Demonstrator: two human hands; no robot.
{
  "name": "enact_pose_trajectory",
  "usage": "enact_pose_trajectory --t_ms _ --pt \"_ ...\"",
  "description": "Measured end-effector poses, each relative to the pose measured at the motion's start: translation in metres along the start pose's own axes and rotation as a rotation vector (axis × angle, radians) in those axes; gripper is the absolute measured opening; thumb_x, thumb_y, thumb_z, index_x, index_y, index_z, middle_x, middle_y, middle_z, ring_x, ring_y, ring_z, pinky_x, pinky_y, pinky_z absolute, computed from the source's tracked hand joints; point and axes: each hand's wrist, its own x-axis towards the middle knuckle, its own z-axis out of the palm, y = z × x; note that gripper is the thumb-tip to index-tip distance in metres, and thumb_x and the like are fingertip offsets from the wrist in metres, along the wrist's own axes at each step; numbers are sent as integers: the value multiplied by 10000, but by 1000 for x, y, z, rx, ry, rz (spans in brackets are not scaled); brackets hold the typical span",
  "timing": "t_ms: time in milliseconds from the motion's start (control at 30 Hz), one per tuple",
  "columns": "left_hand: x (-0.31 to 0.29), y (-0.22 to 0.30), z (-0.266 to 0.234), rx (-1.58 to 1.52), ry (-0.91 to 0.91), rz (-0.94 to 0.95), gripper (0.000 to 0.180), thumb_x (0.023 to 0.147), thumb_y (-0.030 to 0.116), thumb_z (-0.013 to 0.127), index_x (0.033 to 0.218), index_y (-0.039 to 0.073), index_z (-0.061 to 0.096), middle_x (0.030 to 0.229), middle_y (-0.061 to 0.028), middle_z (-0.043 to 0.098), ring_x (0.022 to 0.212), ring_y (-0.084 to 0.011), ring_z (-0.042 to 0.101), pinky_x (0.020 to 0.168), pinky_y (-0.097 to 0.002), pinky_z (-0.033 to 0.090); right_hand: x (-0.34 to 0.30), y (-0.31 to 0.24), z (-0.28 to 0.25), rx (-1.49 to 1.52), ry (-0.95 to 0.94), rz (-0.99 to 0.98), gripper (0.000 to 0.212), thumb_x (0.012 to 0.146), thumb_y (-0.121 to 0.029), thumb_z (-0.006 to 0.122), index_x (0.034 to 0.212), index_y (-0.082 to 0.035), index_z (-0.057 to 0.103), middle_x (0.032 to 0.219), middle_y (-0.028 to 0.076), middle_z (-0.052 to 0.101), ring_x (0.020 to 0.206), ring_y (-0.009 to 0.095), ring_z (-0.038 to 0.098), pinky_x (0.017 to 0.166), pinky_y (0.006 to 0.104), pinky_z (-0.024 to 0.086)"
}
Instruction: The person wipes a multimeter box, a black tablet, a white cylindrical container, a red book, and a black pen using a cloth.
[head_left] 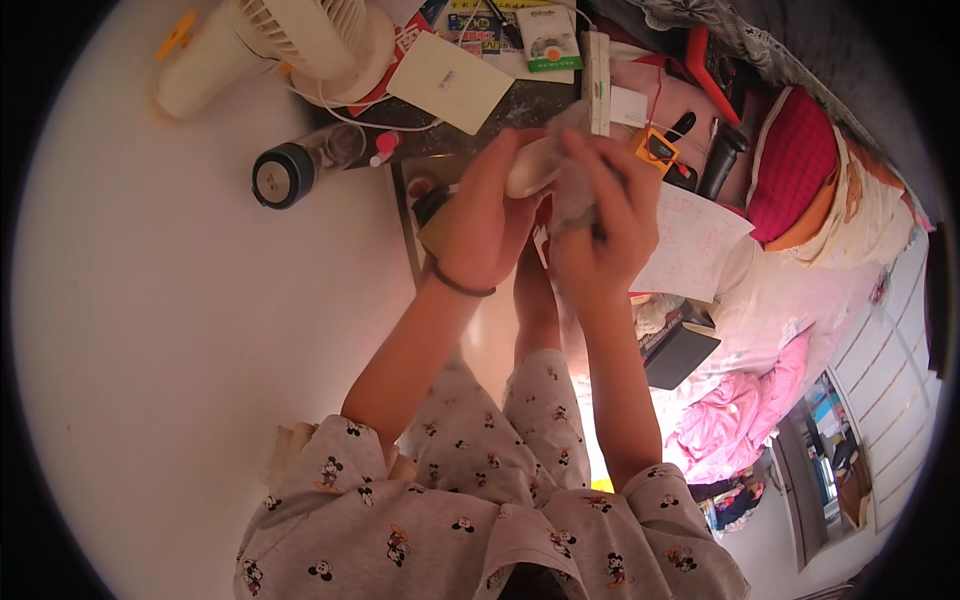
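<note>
Close together over the edge of a dark table, both my hands are raised in front of me. My left hand [488,225], with a dark band at its wrist, is curled around a smooth, rounded white object [530,172] whose kind I cannot make out. In the fingers of my right hand [618,225] is a crumpled, greyish-white wad [574,193], like tissue or thin cloth, slightly blurred. The wad is right beside the white object; whether they touch is unclear. My fingers hide part of both.
A white fan [335,50], a notebook [450,82], a clear bottle with dark lid [285,176] and a power strip [597,85] lie beyond my hands. To the right, a paper sheet [690,240], a black box [680,350] and a red cushion [795,165] rest on pink bedding.
</note>
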Motion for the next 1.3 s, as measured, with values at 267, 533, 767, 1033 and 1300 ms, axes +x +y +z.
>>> enact_pose_trajectory --t_ms 267,533,767,1033,1300 --pt "-2 -4 -4 -97 58 -26 579 1001 547 273 1254 73 490 1173 -62 583 1111 -182 556 975 -330 434 -6 4 2 -6 -45 88 578 559 16 555 1109 -108 684 1081 73 602 931 274 536 809 374 434" --pt "-6 0 0 -82 132 1 551 1005 528 299 1269 76 474 1157 -69 579 1102 -186 548 970 -338 432 -9 21 0 -78 -147 50 557 567 -9 564 1106 -102 671 1095 66 604 917 293 536 812 387 444" --pt "3 9 -11 263 155 140 515 1017 487 311 1322 77 374 1096 -102 583 1046 -177 567 911 -328 463 9 31 -11 -15 -379 -10 490 639 -81 623 1129 -83 649 1066 90 599 872 297 594 753 380 499" --pt "53 25 -30 699 170 275 444 1020 440 357 1224 57 452 940 -108 615 803 -151 631 703 -277 527 40 42 0 -89 -622 21 451 727 -305 759 1107 -92 640 959 31 589 790 251 649 644 343 523" --pt "129 40 -51 1089 258 229 369 969 351 502 978 3 625 756 -62 644 716 -134 659 475 -266 505 64 95 34 -188 -504 163 444 719 -375 749 996 -49 630 929 90 634 769 299 657 648 393 526"
